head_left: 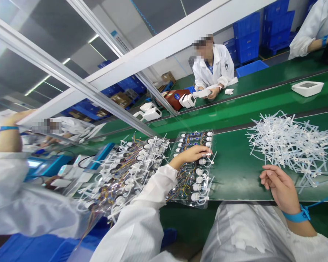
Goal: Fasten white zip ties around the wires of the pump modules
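My left hand (193, 153) reaches over a clear plastic tray (180, 198) of small motor-like parts with white round ends, black bodies and coloured wires. Its fingers are closed at the tray's right side, by a white tube piece (208, 154) that they seem to pinch; the fingertips partly hide it. Below the hand, several parts such as the white-ended part (195, 197) have pale tubes at their ends. Palm inward, my right hand (280, 185) hovers near the bench's front edge with loosely curved fingers and nothing visible in them. Beside it spreads a pile of thin tubes with white fittings (292, 142).
More wired parts with tubes (131, 167) lie heaped to the left, near another person's sleeve (35, 203). A metal frame (117, 69) crosses overhead. Across the green bench (232, 163), a co-worker (214, 69) handles a white device. Another white device (307, 88) rests at far right.
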The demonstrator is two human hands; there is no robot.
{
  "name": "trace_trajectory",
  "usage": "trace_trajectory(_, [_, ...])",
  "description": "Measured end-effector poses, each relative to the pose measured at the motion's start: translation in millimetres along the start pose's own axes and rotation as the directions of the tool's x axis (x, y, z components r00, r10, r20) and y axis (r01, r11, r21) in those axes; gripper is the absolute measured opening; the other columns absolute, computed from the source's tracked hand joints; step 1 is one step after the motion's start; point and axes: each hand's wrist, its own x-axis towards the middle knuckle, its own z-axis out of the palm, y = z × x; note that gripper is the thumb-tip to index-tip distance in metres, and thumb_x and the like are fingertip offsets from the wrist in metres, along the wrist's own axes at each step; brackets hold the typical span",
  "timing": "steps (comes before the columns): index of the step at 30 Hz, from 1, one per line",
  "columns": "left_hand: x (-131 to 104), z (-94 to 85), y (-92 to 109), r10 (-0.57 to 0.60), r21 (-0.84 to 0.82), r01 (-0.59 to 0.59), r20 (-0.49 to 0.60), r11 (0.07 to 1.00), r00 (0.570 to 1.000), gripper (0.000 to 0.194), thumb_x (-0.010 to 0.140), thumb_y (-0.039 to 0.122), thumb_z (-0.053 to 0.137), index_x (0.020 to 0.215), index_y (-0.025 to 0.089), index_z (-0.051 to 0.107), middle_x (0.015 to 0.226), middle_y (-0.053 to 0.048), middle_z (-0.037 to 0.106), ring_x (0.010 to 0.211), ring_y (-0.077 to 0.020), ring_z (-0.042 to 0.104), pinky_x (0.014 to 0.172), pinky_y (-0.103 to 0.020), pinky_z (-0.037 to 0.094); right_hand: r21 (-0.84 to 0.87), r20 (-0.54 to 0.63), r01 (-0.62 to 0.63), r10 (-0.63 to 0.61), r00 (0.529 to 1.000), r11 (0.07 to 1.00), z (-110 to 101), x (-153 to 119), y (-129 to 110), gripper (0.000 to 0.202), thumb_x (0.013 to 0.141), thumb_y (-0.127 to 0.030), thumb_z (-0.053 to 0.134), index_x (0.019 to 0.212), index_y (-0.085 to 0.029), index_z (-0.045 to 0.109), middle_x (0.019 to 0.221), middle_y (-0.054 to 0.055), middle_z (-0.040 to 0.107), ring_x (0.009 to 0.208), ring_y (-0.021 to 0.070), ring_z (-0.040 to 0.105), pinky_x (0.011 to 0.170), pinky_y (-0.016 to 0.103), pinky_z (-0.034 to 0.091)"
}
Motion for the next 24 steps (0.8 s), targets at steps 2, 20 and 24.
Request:
trace_trajectory(2, [2.9,2.0,-1.3,0.012,-0.014,-0.012,0.0,1.0,1.0,0.034,0.116,0.042,0.058,0.126,0.019,0.081,0.124,-0.014,0.082,0.114,-0.0263,0.077,0.105,-0.039,0.058,-0.002,0.0,-0.004,0.004,1.0,1.0,0.1,0.0,-0.4,0.037,0.09,-0.055,0.09,0.108,-0.023,0.083,0.083,0.007,0.075,0.065,0.0193,0.064,0.05,0.028,0.05])
trace_trajectory(20, [-15.8,-18.9,-42.3,-0.048,0.343,0.126,-0.227,0.931,0.973,0.028,0.105,0.017,0.064,0.13,0.02,0.078,0.127,-0.011,0.08,0.117,-0.026,0.074,0.11,-0.043,0.058,-0.008,-0.012,-0.007,0.007,1.0,1.0,2.2,-0.1,-2.0,0.038,0.089,-0.055,0.092,0.108,-0.023,0.083,0.082,0.007,0.075,0.065,0.019,0.064,0.05,0.027,0.05])
trace_trajectory(24, [-13.5,-14.2,-48.7,-0.032,0.373,0.113,-0.218,0.921,0.975,0.03,0.101,0.012,0.068,0.129,0.019,0.077,0.128,-0.013,0.077,0.121,-0.0276,0.072,0.112,-0.044,0.057,0.006,-0.012,-0.013,0.013,1.0,1.0,2.1,-0.3,-0.6,0.038,0.088,-0.055,0.093,0.107,-0.024,0.083,0.082,0.007,0.075,0.065,0.0184,0.064,0.05,0.026,0.05])
